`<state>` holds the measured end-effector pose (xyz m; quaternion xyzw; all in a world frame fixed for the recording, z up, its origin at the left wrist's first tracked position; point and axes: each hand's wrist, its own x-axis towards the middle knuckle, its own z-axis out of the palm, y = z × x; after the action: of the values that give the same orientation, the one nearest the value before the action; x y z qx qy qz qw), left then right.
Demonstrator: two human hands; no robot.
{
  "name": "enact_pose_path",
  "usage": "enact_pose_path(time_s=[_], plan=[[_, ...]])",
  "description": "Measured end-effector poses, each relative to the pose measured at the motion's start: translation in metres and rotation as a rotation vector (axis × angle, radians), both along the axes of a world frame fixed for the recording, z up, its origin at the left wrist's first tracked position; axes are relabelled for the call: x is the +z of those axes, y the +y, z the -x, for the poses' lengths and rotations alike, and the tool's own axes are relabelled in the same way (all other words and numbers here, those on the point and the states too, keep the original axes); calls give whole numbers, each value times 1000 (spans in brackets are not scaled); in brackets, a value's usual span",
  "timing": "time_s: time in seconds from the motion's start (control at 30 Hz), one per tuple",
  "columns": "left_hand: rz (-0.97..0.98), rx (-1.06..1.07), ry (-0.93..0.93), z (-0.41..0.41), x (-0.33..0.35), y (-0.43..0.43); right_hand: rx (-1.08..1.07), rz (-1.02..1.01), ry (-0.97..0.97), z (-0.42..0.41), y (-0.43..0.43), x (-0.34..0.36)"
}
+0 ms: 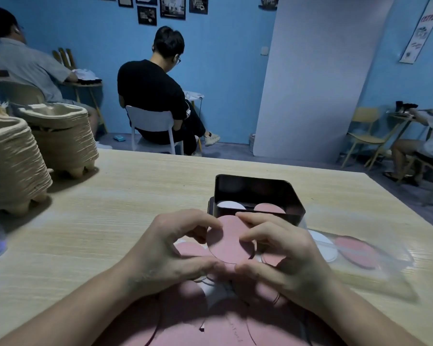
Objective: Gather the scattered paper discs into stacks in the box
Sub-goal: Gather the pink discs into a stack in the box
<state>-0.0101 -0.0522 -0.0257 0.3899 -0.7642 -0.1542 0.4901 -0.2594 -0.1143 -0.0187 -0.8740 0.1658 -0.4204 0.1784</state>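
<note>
A pink paper disc (229,242) is held flat between both hands just in front of the black box (295,198). My left hand (170,248) pinches its left edge. Its right edge sits between the fingers of my right hand (283,255). Inside the box lie a white disc stack (229,205) on the left and a pink disc stack (269,208) on the right. Beneath my hands, a pink sheet with cut-out circles (210,328) and loose pink and white pieces cover the near table.
A clear plastic bag (375,268) with white and pink discs lies right of my hands. Two tall stacks of pulp trays (15,158) stand at the table's left. Beyond the wooden table (105,208) several people sit on chairs with their backs turned.
</note>
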Motion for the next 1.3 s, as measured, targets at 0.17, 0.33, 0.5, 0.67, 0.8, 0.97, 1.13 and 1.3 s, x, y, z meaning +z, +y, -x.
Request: enact_pose_path(time_s=[0.17,0.33,0.5,0.67,0.8,0.97,1.13,1.3], plan=[[34,1,-35,-1,-2,-2,17,-28,58,-1,-2,-1],[67,7,-132,-3,-1,-4,35,-12,124,-5,-3,-4],[60,25,-245,-4,0,-1,20,-27,177,-2,-2,1],[45,43,-303,-1,3,1,24,-10,305,-3,-4,3],[-11,44,-351,-3,5,3,34,-69,281,-2,-5,5],[-140,79,-364,-9,10,8,1,-113,251,10,-6,8],[-246,198,-647,-37,15,8,-27,-97,281,18,-7,7],[-354,202,-694,-40,18,8,-13,-113,351,11,-4,2]])
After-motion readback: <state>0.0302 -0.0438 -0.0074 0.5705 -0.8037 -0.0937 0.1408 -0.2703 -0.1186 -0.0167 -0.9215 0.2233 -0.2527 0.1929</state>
